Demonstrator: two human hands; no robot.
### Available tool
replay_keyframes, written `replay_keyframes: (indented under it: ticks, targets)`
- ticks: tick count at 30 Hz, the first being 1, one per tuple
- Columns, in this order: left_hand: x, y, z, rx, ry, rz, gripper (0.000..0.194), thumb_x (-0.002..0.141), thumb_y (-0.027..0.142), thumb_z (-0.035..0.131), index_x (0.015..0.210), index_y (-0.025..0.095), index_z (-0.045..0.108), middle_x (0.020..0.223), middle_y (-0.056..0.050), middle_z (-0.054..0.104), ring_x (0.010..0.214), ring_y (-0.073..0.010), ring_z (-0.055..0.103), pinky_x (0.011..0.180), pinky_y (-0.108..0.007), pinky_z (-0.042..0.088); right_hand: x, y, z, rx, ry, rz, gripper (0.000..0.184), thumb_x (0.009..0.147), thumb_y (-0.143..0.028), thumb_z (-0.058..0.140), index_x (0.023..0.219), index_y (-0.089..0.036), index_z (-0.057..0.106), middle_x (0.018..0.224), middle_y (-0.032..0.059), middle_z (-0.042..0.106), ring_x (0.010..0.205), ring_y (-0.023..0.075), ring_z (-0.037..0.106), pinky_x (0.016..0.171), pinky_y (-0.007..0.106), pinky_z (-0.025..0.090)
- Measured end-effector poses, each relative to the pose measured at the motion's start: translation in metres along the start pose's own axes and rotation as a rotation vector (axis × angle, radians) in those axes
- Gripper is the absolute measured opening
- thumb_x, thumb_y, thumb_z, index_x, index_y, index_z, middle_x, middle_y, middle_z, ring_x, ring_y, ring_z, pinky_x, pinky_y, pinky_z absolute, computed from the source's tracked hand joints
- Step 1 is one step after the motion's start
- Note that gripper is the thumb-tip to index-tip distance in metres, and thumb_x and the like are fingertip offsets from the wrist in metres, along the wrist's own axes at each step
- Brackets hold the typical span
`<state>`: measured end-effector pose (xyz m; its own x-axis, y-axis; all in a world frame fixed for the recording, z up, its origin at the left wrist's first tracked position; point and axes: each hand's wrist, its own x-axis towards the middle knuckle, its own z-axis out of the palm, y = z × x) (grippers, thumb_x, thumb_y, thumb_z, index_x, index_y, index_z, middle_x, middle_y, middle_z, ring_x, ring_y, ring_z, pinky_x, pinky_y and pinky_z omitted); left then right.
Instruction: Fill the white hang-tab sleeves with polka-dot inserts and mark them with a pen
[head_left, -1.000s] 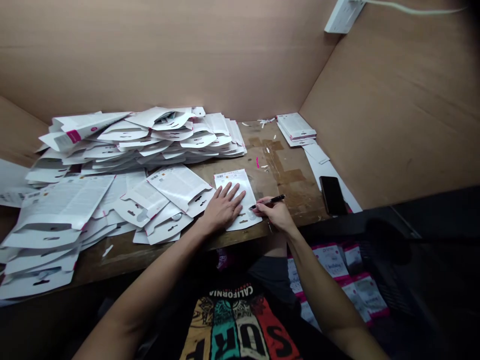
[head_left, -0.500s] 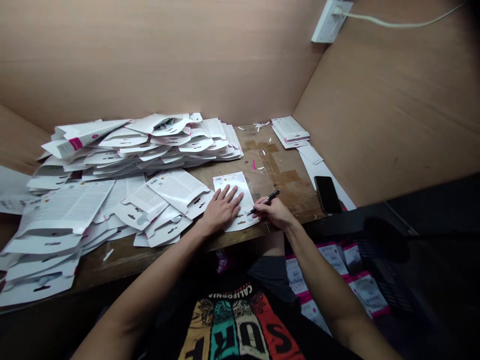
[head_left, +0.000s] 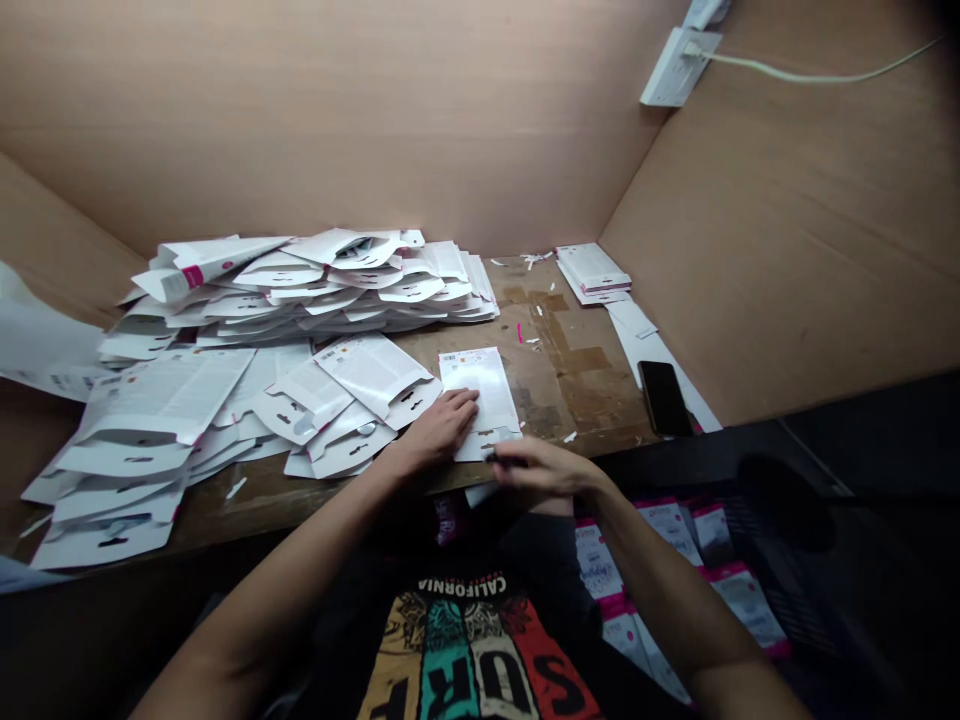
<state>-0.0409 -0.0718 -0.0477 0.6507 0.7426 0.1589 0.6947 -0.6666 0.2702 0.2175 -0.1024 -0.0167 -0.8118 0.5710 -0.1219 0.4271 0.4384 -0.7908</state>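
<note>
A white card packet [head_left: 487, 385] with a hanging slot lies at the table's front edge, its flap end toward me. My left hand [head_left: 448, 422] rests on its left side, fingers close together and lying on the card rather than wrapped round it. Over the packet's lower right corner is my right hand [head_left: 536, 468], closed and slightly blurred. A dark pen [head_left: 501, 459] shows at its fingers, mostly hidden by the hand. Just below the table edge, under that hand, a pale flat piece [head_left: 480, 494] shows; what it is, I cannot make out.
Piled white packets [head_left: 337, 290] stand along the back wall, with more loose ones [head_left: 150, 410] at the left. A small packet stack [head_left: 592, 270] sits back right, near a black phone [head_left: 664, 398]. Paper scraps dot the table [head_left: 555, 370]. Pink-and-white packs [head_left: 660, 530] lie below right.
My left hand has drawn its spread fingers together toward the packet's left side. My right hand has moved down and left, and the pen has turned from pointing up right to lying within the fingers.
</note>
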Motion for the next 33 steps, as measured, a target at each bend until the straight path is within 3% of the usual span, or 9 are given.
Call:
replay_keyframes:
  ticks: [2, 5, 11, 16, 22, 25, 27, 30, 33]
  targets:
    - [-0.015, 0.007, -0.004, 0.003, -0.067, 0.022, 0.053, 0.102, 0.058, 0.061, 0.127, 0.011, 0.064, 0.160, -0.023, 0.051, 0.153, -0.0385, 0.042, 0.124, -0.055, 0.039, -0.018, -0.002, 0.003, 0.056, -0.067, -0.112, 0.030, 0.095, -0.046, 0.077, 0.109, -0.020, 0.069, 0.105, 0.0038, 0.071, 0.092, 0.0196, 0.066, 0.082, 0.028, 0.052]
    - [-0.040, 0.022, -0.007, 0.022, -0.139, 0.028, 0.094, 0.075, 0.084, 0.075, 0.129, 0.008, 0.060, 0.167, -0.030, 0.037, 0.159, -0.0518, 0.026, 0.126, -0.068, 0.030, -0.031, 0.005, 0.017, -0.232, 0.199, -0.008, 0.057, 0.079, -0.046, 0.092, 0.125, -0.023, 0.067, 0.141, 0.0119, 0.063, 0.121, 0.0297, 0.062, 0.092, 0.037, 0.054]
    - [-0.057, 0.027, -0.002, -0.112, -0.073, -0.013, 0.051, 0.095, 0.062, 0.070, 0.114, 0.016, 0.062, 0.164, -0.022, 0.047, 0.160, -0.0427, 0.031, 0.127, -0.064, 0.034, -0.016, 0.019, 0.041, -0.466, 0.348, 0.047, 0.021, 0.095, -0.030, 0.074, 0.113, -0.023, 0.068, 0.133, 0.0108, 0.069, 0.117, 0.0280, 0.062, 0.092, 0.037, 0.054]
    - [-0.052, 0.024, 0.016, -0.195, 0.114, -0.087, 0.017, 0.108, 0.030, 0.054, 0.109, 0.018, 0.065, 0.146, -0.014, 0.066, 0.146, -0.0305, 0.054, 0.121, -0.053, 0.047, 0.007, 0.002, 0.052, -0.540, 0.577, 0.373, 0.022, 0.100, -0.028, 0.066, 0.121, -0.022, 0.069, 0.118, 0.0131, 0.071, 0.105, 0.0282, 0.065, 0.078, 0.034, 0.053]
    - [-0.052, 0.014, -0.009, -0.039, 0.245, -0.179, 0.030, 0.109, 0.025, 0.045, 0.127, 0.018, 0.068, 0.155, -0.016, 0.059, 0.150, -0.0282, 0.050, 0.122, -0.053, 0.046, 0.004, -0.002, 0.080, -0.663, 0.567, 0.120, 0.031, 0.108, -0.033, 0.054, 0.133, -0.026, 0.071, 0.151, 0.0073, 0.064, 0.121, 0.0297, 0.059, 0.092, 0.039, 0.055]
    - [-0.044, -0.017, -0.043, 0.179, 0.312, -0.577, 0.050, 0.109, 0.040, 0.046, 0.151, 0.014, 0.056, 0.172, -0.019, 0.035, 0.163, -0.0386, 0.025, 0.129, -0.063, 0.029, -0.008, 0.024, 0.056, -0.669, 0.612, 0.202, 0.027, 0.106, -0.040, 0.057, 0.116, -0.024, 0.077, 0.141, 0.0073, 0.072, 0.115, 0.0311, 0.060, 0.084, 0.040, 0.057]
    - [-0.039, -0.033, -0.054, 0.213, 0.116, -0.698, 0.058, 0.110, 0.046, 0.042, 0.157, 0.014, 0.051, 0.173, -0.019, 0.034, 0.163, -0.0433, 0.021, 0.129, -0.068, 0.023, -0.014, 0.041, 0.026, -0.654, 0.671, 0.251, 0.027, 0.102, -0.044, 0.061, 0.109, -0.024, 0.078, 0.141, 0.0102, 0.071, 0.115, 0.0333, 0.060, 0.082, 0.043, 0.059]
    - [-0.039, -0.029, -0.044, 0.179, -0.162, -0.517, 0.057, 0.112, 0.047, 0.036, 0.161, 0.021, 0.049, 0.173, -0.012, 0.037, 0.162, -0.0403, 0.025, 0.130, -0.064, 0.023, -0.016, 0.047, -0.009, -0.511, 0.886, 0.197, 0.032, 0.101, -0.048, 0.059, 0.106, -0.023, 0.077, 0.143, 0.0150, 0.067, 0.121, 0.0346, 0.059, 0.095, 0.050, 0.057]
    - [-0.047, -0.003, -0.017, 0.173, -0.173, -0.311, 0.054, 0.112, 0.044, 0.036, 0.163, 0.027, 0.047, 0.174, -0.008, 0.035, 0.163, -0.0371, 0.026, 0.130, -0.058, 0.026, -0.008, 0.032, -0.010, -0.082, 1.118, 0.176, 0.047, 0.105, -0.058, 0.047, 0.095, -0.021, 0.074, 0.113, 0.0148, 0.075, 0.102, 0.0284, 0.068, 0.090, 0.045, 0.059]
